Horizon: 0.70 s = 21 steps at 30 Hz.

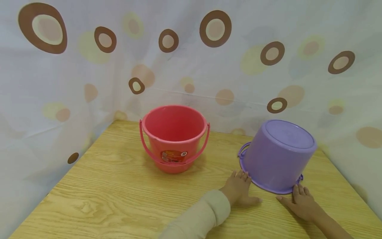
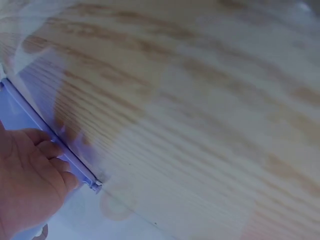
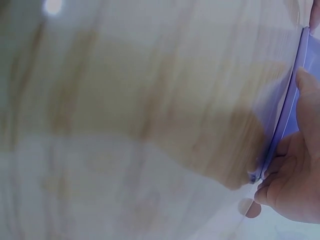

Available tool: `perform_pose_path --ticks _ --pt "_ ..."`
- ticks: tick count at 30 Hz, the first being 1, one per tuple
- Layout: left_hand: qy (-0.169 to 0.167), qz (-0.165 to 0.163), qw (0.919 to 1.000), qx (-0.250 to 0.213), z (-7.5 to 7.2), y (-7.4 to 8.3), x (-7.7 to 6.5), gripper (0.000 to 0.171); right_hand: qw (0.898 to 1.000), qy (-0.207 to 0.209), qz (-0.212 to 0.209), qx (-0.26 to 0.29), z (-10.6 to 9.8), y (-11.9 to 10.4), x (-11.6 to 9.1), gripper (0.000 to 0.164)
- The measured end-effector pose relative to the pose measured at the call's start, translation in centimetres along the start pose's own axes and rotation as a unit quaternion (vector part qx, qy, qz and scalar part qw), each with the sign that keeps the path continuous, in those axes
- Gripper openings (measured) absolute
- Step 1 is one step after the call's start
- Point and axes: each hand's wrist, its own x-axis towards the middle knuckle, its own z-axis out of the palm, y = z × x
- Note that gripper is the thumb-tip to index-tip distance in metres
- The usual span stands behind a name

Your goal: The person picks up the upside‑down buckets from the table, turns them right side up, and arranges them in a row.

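"What's nearest?"

"A pale, cuffed sleeve (image 1: 203, 212), reaching in over the table (image 1: 98, 186) from the lower edge. It ends at the left hand (image 1: 238, 189); the right hand (image 1: 304, 203) lies across from it with a bare forearm."

"Are they gripping anything?"

"Neither is clamped. The fingers touch the rim of the purple bucket (image 1: 277, 159), and each thumb stands apart from its fingers."

"Where is that bucket?"

"On the right side of the table, upside down, its base facing up and its rim toward the wood. Part of its handle sticks out on the left."

"And the surface itself?"

"Yellowish wood grain with a sheen. Both wrist views show the bucket's purple mirrored beside its rim, and the right one catches a bright spot of light (image 3: 52, 6)."

"Farther back?"

"A red bucket (image 1: 174, 149), upright, mouth up, well apart from the purple one. Its handle hangs down in front, across a label (image 1: 173, 156)."

"And the room?"

"A whitish patterned sheet (image 1: 191, 63) rises along the left, back and right of the table: brown rings, peach and yellow dots, soft wrinkles, and a faint crease running across the back."
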Motion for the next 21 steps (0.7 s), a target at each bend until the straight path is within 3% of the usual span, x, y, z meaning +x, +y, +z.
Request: perform_pose_path --ticks 6,21 --pt "-0.01 0.005 0.9999 0.004 0.0 -0.1 -0.5 0.083 1.0 0.003 -0.004 0.012 0.2 -0.1 -0.1 0.089" --pt "0.003 0.003 0.9999 0.015 -0.1 -0.4 -1.6 0.083 1.0 0.008 -0.011 0.008 0.6 -0.5 -0.2 0.09"
